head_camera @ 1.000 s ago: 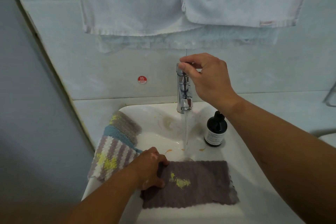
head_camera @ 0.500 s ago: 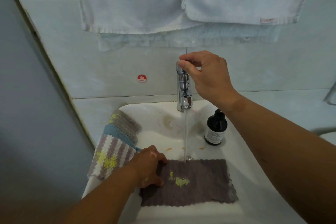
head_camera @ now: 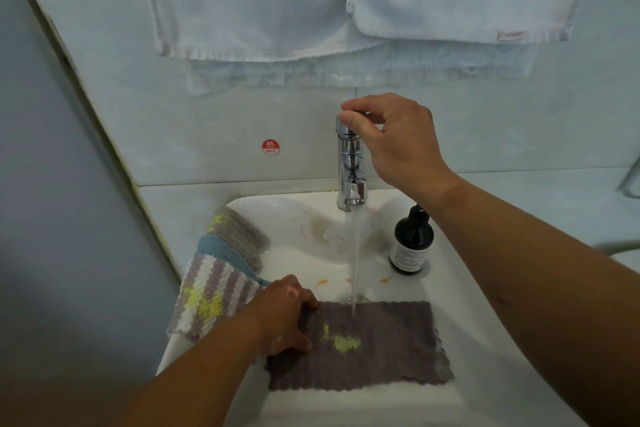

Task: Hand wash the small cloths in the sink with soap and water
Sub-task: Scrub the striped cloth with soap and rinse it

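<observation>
A grey cloth [head_camera: 388, 354] with a yellow stain lies spread over the white sink [head_camera: 287, 218]. My left hand [head_camera: 284, 315] grips its left edge. Water runs from the chrome faucet [head_camera: 350, 166] onto the cloth's upper edge. My right hand [head_camera: 391, 139] pinches the handle on top of the faucet. A striped cloth [head_camera: 211, 298] with a yellow stain and a grey-and-blue cloth [head_camera: 235, 239] lie stacked on the sink's left rim. A dark soap bottle [head_camera: 412, 243] stands on the sink to the right of the faucet.
White towels [head_camera: 249, 0] hang on the wall above the faucet. A red HOT sticker [head_camera: 270, 147] is on the tiles. A wall edge runs down the left side. Orange specks lie in the basin behind the cloth.
The water stream now lands on the grey cloth's upper edge rather than just behind it. Both hands keep their holds.
</observation>
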Demonstrator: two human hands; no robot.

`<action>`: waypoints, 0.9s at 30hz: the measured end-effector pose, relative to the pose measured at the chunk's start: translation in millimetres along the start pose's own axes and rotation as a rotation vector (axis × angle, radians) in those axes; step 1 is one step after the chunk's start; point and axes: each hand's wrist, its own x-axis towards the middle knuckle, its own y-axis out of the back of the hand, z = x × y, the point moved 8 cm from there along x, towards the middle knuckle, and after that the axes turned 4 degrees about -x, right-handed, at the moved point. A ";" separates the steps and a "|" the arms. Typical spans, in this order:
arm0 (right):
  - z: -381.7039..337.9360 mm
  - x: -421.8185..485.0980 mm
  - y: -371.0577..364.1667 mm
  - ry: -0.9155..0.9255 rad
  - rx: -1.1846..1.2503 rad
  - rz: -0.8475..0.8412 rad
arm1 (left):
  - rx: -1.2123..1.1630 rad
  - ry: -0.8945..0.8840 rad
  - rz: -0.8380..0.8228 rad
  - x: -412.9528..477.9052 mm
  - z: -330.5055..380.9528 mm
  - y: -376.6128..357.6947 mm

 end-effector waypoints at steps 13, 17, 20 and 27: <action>-0.5 1.0 -0.4 0.005 -0.002 -0.007 | 0.003 -0.001 -0.003 0.2 -0.4 -0.3; -0.2 1.2 -0.1 0.006 0.008 -0.006 | 0.004 -0.004 -0.006 0.8 -0.2 -0.5; -0.4 1.8 -0.5 0.006 0.006 -0.008 | -0.003 -0.004 -0.008 1.6 -0.2 -0.4; -0.7 2.8 -1.1 -0.001 0.014 -0.014 | 0.009 -0.004 -0.008 1.1 -0.5 0.0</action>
